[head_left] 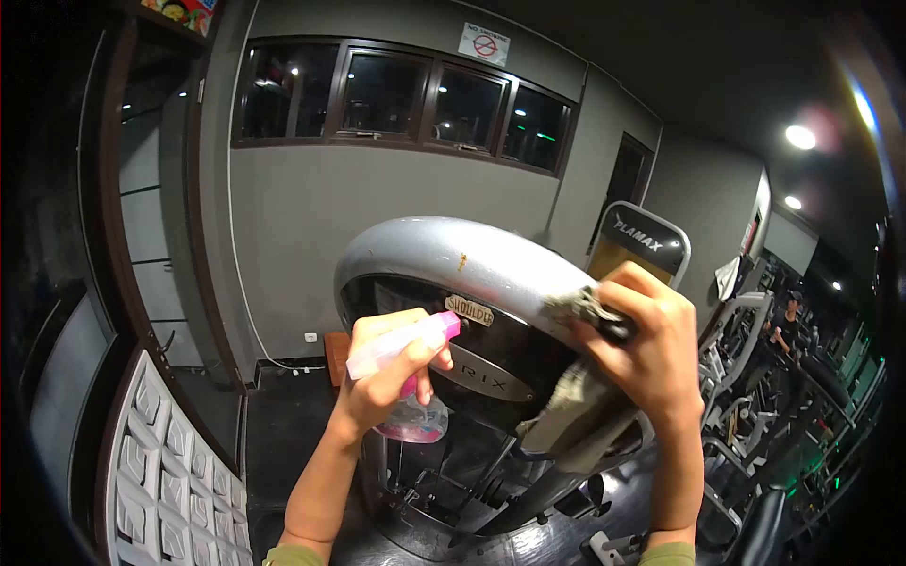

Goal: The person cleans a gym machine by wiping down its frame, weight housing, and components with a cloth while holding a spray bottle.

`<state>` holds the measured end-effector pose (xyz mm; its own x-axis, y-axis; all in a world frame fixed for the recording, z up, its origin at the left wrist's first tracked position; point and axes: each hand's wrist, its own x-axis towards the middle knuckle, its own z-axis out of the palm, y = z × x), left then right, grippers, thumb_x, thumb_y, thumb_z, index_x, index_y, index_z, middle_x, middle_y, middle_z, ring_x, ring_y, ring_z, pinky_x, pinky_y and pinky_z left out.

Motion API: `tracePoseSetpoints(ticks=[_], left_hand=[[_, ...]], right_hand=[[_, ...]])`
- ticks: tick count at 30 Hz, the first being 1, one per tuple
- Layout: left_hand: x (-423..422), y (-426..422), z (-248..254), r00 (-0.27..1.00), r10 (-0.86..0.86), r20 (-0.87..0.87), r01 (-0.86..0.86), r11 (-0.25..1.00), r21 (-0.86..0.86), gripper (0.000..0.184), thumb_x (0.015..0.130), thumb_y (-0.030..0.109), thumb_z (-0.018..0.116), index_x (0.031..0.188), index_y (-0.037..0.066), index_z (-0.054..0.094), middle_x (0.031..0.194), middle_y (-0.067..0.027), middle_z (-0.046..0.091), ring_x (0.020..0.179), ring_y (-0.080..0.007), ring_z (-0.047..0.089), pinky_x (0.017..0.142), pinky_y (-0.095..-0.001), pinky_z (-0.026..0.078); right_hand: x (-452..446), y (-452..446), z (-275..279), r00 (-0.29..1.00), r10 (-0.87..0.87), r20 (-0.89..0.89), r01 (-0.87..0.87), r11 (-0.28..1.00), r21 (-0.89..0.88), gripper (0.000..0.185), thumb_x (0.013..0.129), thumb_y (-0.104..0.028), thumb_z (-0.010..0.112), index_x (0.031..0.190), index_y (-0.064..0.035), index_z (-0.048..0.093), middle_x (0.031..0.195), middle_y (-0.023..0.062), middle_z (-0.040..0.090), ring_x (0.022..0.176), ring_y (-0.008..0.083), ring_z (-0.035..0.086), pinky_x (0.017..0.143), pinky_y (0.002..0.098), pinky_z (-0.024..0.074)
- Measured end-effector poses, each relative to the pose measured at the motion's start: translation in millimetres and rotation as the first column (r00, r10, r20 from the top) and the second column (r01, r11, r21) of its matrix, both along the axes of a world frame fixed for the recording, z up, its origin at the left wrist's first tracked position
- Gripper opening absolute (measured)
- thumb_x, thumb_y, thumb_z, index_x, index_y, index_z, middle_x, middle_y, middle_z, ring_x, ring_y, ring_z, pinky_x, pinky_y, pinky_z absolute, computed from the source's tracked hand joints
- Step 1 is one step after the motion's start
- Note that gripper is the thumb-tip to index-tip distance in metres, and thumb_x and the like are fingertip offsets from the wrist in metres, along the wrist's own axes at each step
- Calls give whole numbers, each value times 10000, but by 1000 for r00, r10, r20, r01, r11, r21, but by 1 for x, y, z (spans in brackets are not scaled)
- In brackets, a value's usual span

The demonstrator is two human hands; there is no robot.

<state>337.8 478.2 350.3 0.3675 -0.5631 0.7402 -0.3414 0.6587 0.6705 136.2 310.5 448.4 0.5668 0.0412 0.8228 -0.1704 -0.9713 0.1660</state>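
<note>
My left hand [387,363] is wrapped round a clear spray bottle [415,422] with a pink and white nozzle head, held in front of a gym machine. My right hand [651,335] grips a grey-green cloth [571,401], bunched at the top and hanging down below. The bunched part touches or lies very close to the right side of the machine's curved silver frame [444,236]. On the frame's upper front is a small brown mark. Below it sit a "SHOULDER" label [469,310] and a metal plate [486,377] ending in "RIX", partly hidden by my left hand.
A white patterned panel [175,462] stands at lower left, near a glass door. Behind the machine is a grey wall [377,189] with windows. Another machine marked "PLAMAX" [642,236] stands to the right. Farther right, a person [788,321] is among more gym equipment.
</note>
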Motion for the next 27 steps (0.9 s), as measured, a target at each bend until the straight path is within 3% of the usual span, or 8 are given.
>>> tracePoseSetpoints(ticks=[3, 7, 11, 15, 20, 23, 24, 27], left_hand=[[3, -4, 8, 1000, 5, 2, -5, 1000, -25, 302, 955, 185, 568, 1003, -88, 689, 771, -109, 651, 488, -135, 578, 442, -243, 460], [8, -2, 13, 1000, 20, 16, -20, 1000, 3, 310, 970, 174, 546, 1062, -85, 689, 790, -116, 648, 519, -144, 591, 424, -249, 467], [6, 0, 16, 997, 66, -41, -64, 997, 50, 336, 940, 242, 585, 1003, -70, 692, 775, -115, 643, 520, -145, 591, 423, -248, 468], [1, -3, 15, 991, 77, -106, -74, 997, 27, 350, 924, 270, 591, 945, -70, 676, 762, -114, 641, 485, -148, 569, 427, -252, 472], [-10, -2, 25, 961, 268, -60, -264, 962, 68, 379, 895, 317, 537, 803, -42, 612, 714, -131, 637, 412, -162, 558, 432, -272, 500], [-5, 1, 35, 957, 286, -41, -281, 955, 96, 389, 904, 320, 518, 796, -41, 614, 695, -126, 629, 401, -159, 545, 424, -270, 489], [-2, 1, 35, 952, 304, 28, -305, 950, 60, 400, 910, 322, 501, 791, -43, 614, 682, -124, 623, 398, -157, 538, 418, -267, 479], [4, 5, 41, 966, 259, -20, -255, 960, 111, 419, 905, 334, 497, 791, -54, 608, 685, -129, 625, 397, -157, 543, 424, -270, 492]], right_hand=[[-25, -11, -5, 998, 2, 57, -12, 985, 171, 213, 681, -161, 788, 824, -26, 707, 842, 91, 649, 734, 293, 664, 682, 364, 523], [-17, -21, 9, 996, 88, -16, -84, 979, 185, 212, 665, -148, 781, 814, -18, 706, 836, 103, 642, 733, 299, 657, 686, 363, 515], [31, -18, 34, 993, 90, -71, -95, 994, -56, 219, 760, -211, 758, 902, -47, 728, 876, 110, 652, 784, 325, 666, 721, 409, 528], [60, -27, 40, 966, 250, -73, -250, 968, 8, 248, 829, -265, 720, 969, -62, 742, 912, 122, 647, 811, 332, 666, 753, 417, 541], [27, -34, 34, 977, 194, -91, -198, 979, -39, 293, 792, -233, 747, 1003, -32, 717, 966, 150, 630, 842, 352, 663, 761, 428, 537], [8, -36, 31, 966, 237, -106, -231, 970, 70, 292, 762, -178, 749, 971, 18, 694, 941, 155, 619, 839, 339, 660, 764, 412, 518], [6, -37, 30, 966, 238, -102, -233, 970, 65, 284, 760, -172, 749, 965, 17, 692, 940, 153, 618, 840, 336, 659, 763, 407, 518], [9, -32, 27, 971, 227, -79, -224, 974, 46, 249, 756, -157, 749, 928, 11, 686, 932, 139, 619, 812, 322, 661, 745, 389, 524]])
